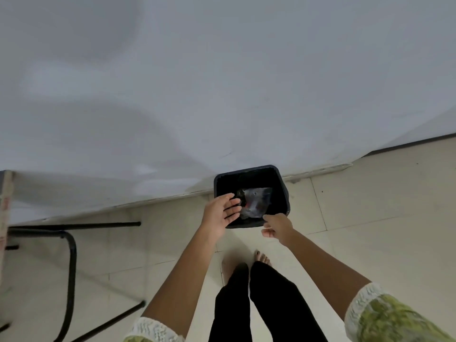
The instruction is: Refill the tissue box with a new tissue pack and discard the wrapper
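A square black bin (283, 191) stands on the tiled floor against the white wall. Inside it lies a crumpled clear plastic wrapper (256, 199) with a red mark. My left hand (220, 211) hovers over the bin's near left corner, fingers spread, holding nothing. My right hand (276, 227) is at the bin's near right edge with its fingers loosely curled and nothing visible in it. The tissue box is not in view.
A black metal frame (70, 262) of a table or chair stands on the floor at the left. My bare feet (262, 257) and black trouser legs are just below the bin. Pale floor tiles (370, 218) spread to the right.
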